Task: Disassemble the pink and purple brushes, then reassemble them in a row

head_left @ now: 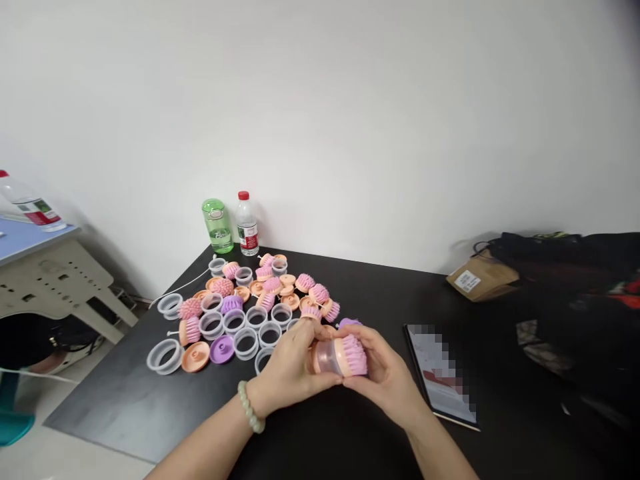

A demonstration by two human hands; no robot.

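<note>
Between my two hands lies a scrubbing brush [330, 358] on its side, with pink bristles to the right, a clear ring in the middle and an orange part at the left end. My left hand [293, 363] is closed round the orange end and the clear ring. The fingers of my right hand [377, 367] grip the bristle end. Just behind my hands spread loose parts: clear plastic rings [246, 343], orange caps [195, 357], a purple cap [221, 349] and pink bristle heads [190, 330].
A green bottle [218, 227] and a red-capped water bottle [247, 227] stand by the wall. A tablet [443, 377] lies to the right. Farther right are a brown paper bag [483, 279] and dark cloth items [565, 313]. A blue-topped table [30, 240] stands at left.
</note>
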